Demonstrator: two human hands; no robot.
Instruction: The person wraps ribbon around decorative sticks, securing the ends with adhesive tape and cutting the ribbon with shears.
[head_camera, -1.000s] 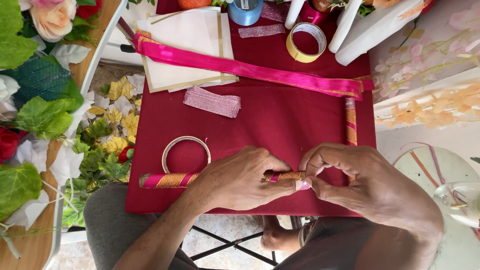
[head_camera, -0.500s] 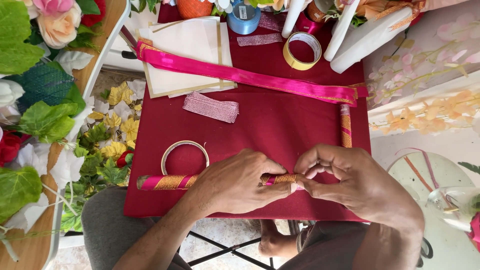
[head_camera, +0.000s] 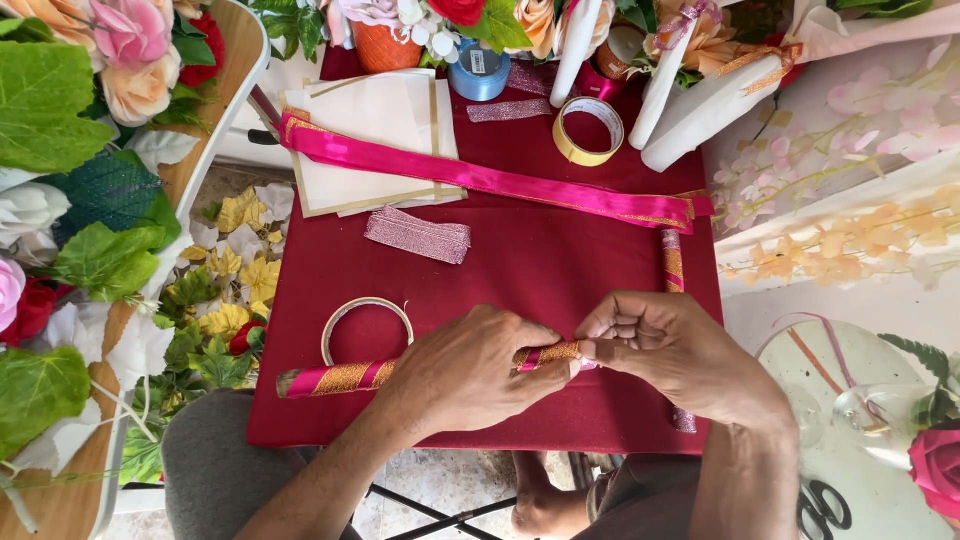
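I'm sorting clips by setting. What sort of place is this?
Likely a craft or floral-decoration workspace: artificial flowers beside a red-covered table, pink ribbon, tape roll, and both hands on a ribbon-wrapped stick.

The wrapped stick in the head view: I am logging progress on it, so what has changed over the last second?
Very little. Both hands keep hold of the wrapped stick: the left hand still covers its middle, while the right hand still pinches its end. The grip looks unchanged, and nothing was let go. The pink ribbon, tape ring and folded glitter strip lie where they were.
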